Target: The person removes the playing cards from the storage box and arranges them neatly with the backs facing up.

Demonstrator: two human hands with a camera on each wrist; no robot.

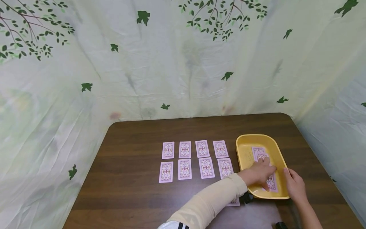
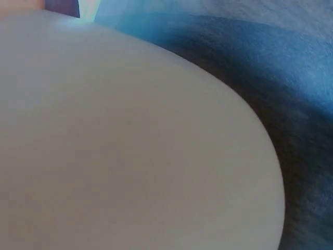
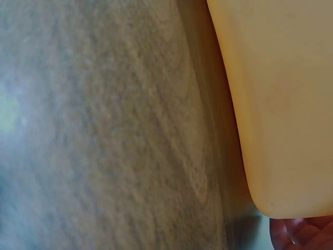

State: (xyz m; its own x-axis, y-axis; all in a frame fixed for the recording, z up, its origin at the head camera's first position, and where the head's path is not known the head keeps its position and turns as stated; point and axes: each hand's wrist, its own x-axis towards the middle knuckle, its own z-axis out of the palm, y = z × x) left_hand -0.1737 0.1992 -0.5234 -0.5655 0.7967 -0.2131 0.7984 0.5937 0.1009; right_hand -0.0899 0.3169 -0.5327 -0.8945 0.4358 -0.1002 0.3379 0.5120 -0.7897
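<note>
A yellow plastic tray (image 1: pixel 243 140) stands at the right of the table, with several face-down playing cards (image 1: pixel 258 150) inside. Over these cards lies my left hand (image 1: pixel 259 171), fingers spread and touching them; it hides part of the cards. My right hand (image 1: pixel 295 186) pinches the tray's right rim near the front corner. In the right wrist view, fingertips (image 3: pixel 302 234) show below the edge of the tray (image 3: pixel 291 114). A large, pale rounded surface (image 2: pixel 135 135) fills the left wrist view, too blurred to name.
Left of the tray, more face-down cards (image 1: pixel 184 169) lie in rows on the brown wooden table (image 1: pixel 128 178). My left forearm (image 1: pixel 211 198) crosses over the front cards and partly covers one card (image 1: pixel 235 202). A leaf-patterned cloth (image 1: pixel 183 63) hangs behind the table and along its sides.
</note>
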